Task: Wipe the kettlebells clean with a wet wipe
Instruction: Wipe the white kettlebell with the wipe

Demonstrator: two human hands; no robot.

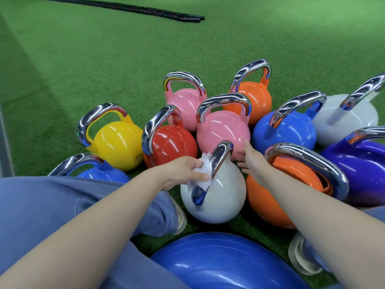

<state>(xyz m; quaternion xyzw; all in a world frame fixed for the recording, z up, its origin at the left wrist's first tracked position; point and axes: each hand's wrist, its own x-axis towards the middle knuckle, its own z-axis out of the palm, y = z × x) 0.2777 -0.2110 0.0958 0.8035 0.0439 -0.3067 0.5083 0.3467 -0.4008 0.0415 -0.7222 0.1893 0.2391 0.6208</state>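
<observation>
Several glossy kettlebells with chrome handles stand bunched on green turf. Nearest me is a white kettlebell (220,197). My left hand (187,170) grips a crumpled white wet wipe (203,174) and presses it against the left side of that kettlebell's chrome handle (218,161). My right hand (250,157) hovers with fingers spread just right of the handle, in front of a pink kettlebell (223,130). It holds nothing. An orange kettlebell (277,197) sits under my right forearm.
Around these stand yellow (118,142), red (173,144), blue (289,130), purple (362,165), a second pink (183,101), a second orange (256,97) and a far white kettlebell (350,115). A blue exercise ball (225,263) lies between my knees. Black battle ropes (166,14) lie far back.
</observation>
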